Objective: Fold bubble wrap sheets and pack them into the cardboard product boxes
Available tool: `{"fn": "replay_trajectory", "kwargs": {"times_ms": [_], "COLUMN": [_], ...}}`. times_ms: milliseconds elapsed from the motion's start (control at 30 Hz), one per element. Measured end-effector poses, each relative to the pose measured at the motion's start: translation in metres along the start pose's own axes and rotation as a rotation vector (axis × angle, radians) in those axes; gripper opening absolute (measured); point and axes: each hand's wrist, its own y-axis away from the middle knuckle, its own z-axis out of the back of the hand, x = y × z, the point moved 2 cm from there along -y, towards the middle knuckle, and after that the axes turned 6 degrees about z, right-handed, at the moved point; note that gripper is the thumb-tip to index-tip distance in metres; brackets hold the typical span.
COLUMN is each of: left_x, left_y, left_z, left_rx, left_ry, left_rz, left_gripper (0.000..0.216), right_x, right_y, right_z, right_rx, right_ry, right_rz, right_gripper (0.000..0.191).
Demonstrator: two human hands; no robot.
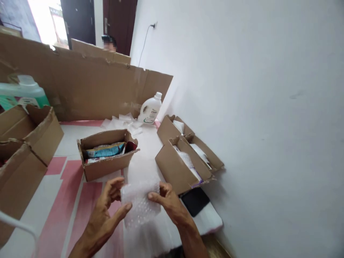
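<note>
A piece of clear bubble wrap (141,204), its top part folded over, is held above the near side of the table. My right hand (169,202) grips its right edge, the thumb pressed on the front and the fingers behind. On the other side my left hand (109,208) has the left edge between its thumb and curled fingers, more loosely. Whether anything is wrapped inside cannot be made out. Just beyond my hands stands an open cardboard box (107,172) with a blue packet (107,150) and other packs in it.
Several cardboard boxes (172,168) with wrapped items stand by the wall at right; more boxes (48,132) are at left. Behind are a white jug (151,109), plastic pieces (120,123), green-liquid bottles (29,95) and a cardboard partition (94,86). A black flat object (195,201) lies at right. Another person (109,44) is beyond.
</note>
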Motion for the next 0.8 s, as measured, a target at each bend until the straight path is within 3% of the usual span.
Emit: {"fn": "replay_trajectory", "kwargs": {"times_ms": [67, 133, 167, 233, 367, 500, 567, 800], "left_x": [-0.005, -0.003, 0.000, 0.007, 0.024, 0.036, 0.040, 0.049], "left_y": [-0.002, -0.002, -0.001, 0.001, 0.003, 0.002, 0.001, 0.006], "left_z": [0.019, 0.034, 0.039, 0.044, 0.043, 0.046, 0.050, 0.056], "left_rx": [-0.132, -0.188, -0.193, -0.185, -0.168, -0.174, -0.176, -0.249], "left_ry": [0.007, -0.067, -0.107, -0.142, -0.111, -0.109, -0.110, -0.064], "left_rz": [-0.011, -0.003, 0.005, 0.011, 0.028, 0.046, 0.058, 0.144], "left_gripper": [0.053, 0.040, 0.034, 0.028, 0.028, 0.028, 0.029, 0.033], "right_x": [0.038, 0.073, 0.085, 0.096, 0.075, 0.050, 0.044, 0.050], "right_y": [-0.029, -0.063, -0.081, -0.118, -0.182, -0.218, -0.228, -0.231], "right_z": [-0.007, -0.016, -0.023, -0.041, -0.072, -0.083, -0.087, -0.100], "right_rx": [-0.157, -0.325, -0.357, -0.265, 0.038, 0.090, 0.131, 0.121], "right_ry": [0.062, 0.172, 0.224, 0.306, 0.561, 1.120, 1.292, 1.406], "right_rz": [0.158, 0.347, 0.418, 0.485, 0.431, 0.298, 0.226, 0.223], "right_gripper": [0.034, 0.033, 0.032, 0.029, 0.025, 0.020, 0.022, 0.036]}}
